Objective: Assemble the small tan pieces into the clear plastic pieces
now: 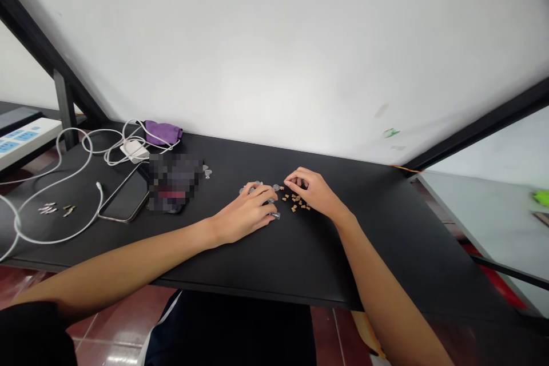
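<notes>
My left hand (249,209) lies palm down with its fingers apart, over several small clear bottles (246,189) that it partly covers. One more clear bottle (275,215) pokes out beyond its fingertips. My right hand (313,186) pinches thumb and forefinger together at the cork end of a tiny clear bottle (277,187). That bottle lies on its side, close to the left forefinger. Several small tan corks (297,200) are scattered on the black table (274,266) below my right hand, some of them partly hidden by it.
Left of my hands lie a smartphone (126,194), a blurred-out dark item (174,183) and a looped white cable (60,240). A purple cloth pouch (163,132) sits near the white wall (274,57). Small clear pieces (208,173) and metallic bits (48,208) lie on the table.
</notes>
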A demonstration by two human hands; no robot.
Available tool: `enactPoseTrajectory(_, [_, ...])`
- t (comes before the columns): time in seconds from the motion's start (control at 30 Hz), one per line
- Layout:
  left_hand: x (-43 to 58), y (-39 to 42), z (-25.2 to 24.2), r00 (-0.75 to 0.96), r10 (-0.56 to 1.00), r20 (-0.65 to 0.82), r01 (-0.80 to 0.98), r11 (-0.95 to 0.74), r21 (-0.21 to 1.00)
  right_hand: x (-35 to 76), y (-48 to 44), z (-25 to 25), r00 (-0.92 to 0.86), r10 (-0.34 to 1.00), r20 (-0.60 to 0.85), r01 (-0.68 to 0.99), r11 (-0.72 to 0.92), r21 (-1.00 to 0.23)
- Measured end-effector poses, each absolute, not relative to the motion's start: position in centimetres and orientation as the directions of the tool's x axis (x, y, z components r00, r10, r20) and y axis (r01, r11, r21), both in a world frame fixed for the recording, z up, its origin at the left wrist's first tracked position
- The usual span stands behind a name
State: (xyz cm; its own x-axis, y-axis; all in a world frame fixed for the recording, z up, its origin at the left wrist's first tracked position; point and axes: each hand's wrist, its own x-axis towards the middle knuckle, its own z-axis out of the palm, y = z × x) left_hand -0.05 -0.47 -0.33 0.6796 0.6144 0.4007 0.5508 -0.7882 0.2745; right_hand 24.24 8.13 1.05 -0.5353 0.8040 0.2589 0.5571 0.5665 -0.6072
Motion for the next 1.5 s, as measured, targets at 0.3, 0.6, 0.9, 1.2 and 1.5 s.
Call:
enactPoseTrajectory(0.3, [0.02,-0.54,-0.28,0.686,0.606,0.403,0.541,-0.795,0.274,24.52,8.3,0.91,-0.53,0.802,0.275,0.559,0.574,-0.598])
enactPoseTrajectory(0.6, [0.11,-0.77,0.06,0.654,0.582,0.483,0.479,-0.813,0.332,24.83,8.42,1.1,-0.502,0.809,0.307,0.562,0.574,-0.595])
enactPoseTrajectory(0.9, [0.06,-0.81,0.14,0.623,0.607,0.493,0.503,-0.794,0.342,24.84,8.43,1.07,-0.51,0.808,0.294,0.561,0.572,-0.599])
enactPoseTrajectory(1.2, [0.08,-0.79,0.16,0.617,0.611,0.496,0.468,-0.791,0.394,24.87,8.44,0.96,-0.507,0.812,0.29,0.563,0.567,-0.601])
enactPoseTrajectory(1.5, [0.07,-0.37,-0.55,0.575,0.627,0.526,0.459,-0.779,0.428,25.04,8.68,0.72,-0.503,0.82,0.274,0.571,0.553,-0.607])
